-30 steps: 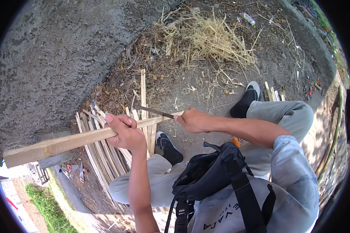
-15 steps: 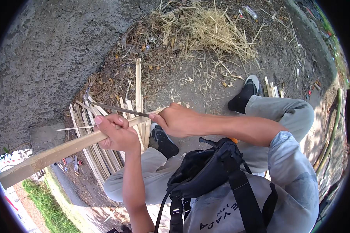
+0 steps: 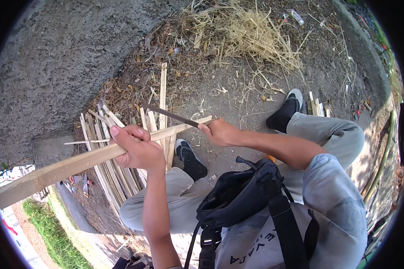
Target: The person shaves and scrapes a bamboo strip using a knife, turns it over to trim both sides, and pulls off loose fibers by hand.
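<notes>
A long pale bamboo strip (image 3: 76, 160) slants across the view, from the lower left edge up to the middle. My left hand (image 3: 138, 149) is closed round it, thumb up, a little past its middle. Near the strip's thin right end, my right hand (image 3: 223, 133) grips a knife. Its long dark narrow blade (image 3: 173, 116) points up and left and crosses just above that end. The knife's handle is hidden in my fist. I cannot tell whether the blade touches the strip.
Split strips (image 3: 105, 168) lie in a bundle beside my left leg, a few of them crossing. A heap of thin shavings (image 3: 256, 36) covers the ground ahead. A rough grey wall or rock (image 3: 67, 58) rises at left. A black bag (image 3: 238, 193) hangs at my front.
My right hand has moved right with the knife, away from my left hand, toward the strip's thin end. My left hand still grips the strip, which has shifted slightly.
</notes>
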The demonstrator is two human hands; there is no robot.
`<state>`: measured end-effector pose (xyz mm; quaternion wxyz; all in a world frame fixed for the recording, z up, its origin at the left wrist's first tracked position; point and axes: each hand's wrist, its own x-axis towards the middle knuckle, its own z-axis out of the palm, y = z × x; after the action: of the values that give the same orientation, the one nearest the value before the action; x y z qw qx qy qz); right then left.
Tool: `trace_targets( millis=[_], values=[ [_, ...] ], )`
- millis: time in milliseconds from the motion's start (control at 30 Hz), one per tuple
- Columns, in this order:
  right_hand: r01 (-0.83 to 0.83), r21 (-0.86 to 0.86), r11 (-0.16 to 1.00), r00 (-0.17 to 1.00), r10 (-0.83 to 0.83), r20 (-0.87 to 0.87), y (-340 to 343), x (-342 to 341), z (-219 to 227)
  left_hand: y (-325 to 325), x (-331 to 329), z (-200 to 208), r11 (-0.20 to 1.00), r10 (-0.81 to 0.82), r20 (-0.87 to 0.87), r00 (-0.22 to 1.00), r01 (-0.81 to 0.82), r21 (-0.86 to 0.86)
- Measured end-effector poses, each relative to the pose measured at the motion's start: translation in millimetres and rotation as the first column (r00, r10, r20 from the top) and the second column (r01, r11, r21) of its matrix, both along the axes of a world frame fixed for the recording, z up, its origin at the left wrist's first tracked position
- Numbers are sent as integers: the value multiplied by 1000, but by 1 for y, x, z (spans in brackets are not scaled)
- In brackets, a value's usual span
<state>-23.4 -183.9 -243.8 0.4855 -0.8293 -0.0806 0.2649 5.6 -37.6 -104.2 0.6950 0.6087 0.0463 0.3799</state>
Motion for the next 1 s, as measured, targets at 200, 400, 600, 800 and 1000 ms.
trace_targets(
  millis=[200,400,600,800,1000],
  values=[
    [-6,-94,996,999,1,-53,4,10,1,19,5,-13,999,35,-46,998,-36,-25],
    [-39,-2,999,992,39,118,1,-2,2,4,-10,-4,998,54,-55,997,-56,-34],
    [-11,-142,990,1000,8,-24,-8,1,-36,9,-4,-10,1000,25,-22,999,-25,-9],
    [37,4,999,983,-37,180,5,-16,-23,7,-14,-9,999,33,-34,999,-33,-9],
    [90,-163,982,996,-93,-10,-4,-20,-72,4,-10,-12,999,-9,12,1000,9,45]
  ],
)
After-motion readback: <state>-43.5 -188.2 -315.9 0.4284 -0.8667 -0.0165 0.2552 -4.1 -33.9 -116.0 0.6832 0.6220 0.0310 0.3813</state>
